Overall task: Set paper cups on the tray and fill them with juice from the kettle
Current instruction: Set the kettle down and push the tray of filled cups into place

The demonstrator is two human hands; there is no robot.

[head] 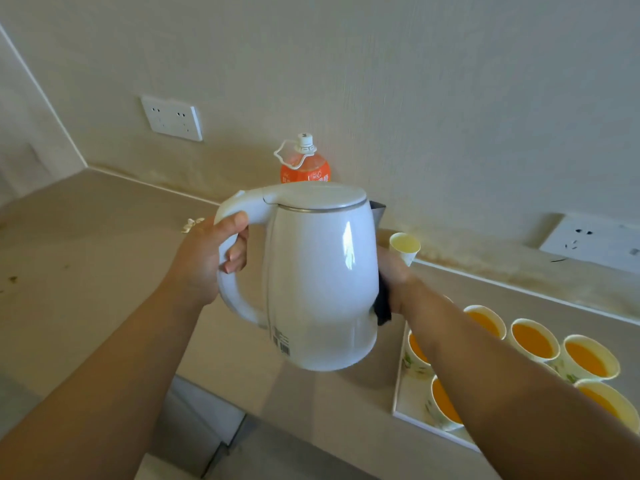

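My left hand [211, 258] grips the handle of the white electric kettle [318, 271], which hangs upright in the air over the beige counter, lid closed and steel spout pointing away to the right. Just beyond the kettle, my right hand [394, 275] holds an empty paper cup [405, 244] near the spout; the kettle hides its fingers. Something black [382, 306] shows at the right wrist behind the kettle. At lower right a white tray [398, 393] carries several paper cups filled with orange juice [533, 339], partly covered by my right forearm.
An orange juice bottle [304, 166] with a white cap stands against the wall behind the kettle. Wall sockets sit at upper left [172, 118] and at right [595, 242]. A crumpled scrap [192, 225] lies on the counter [104, 237], whose front edge runs below my arms.
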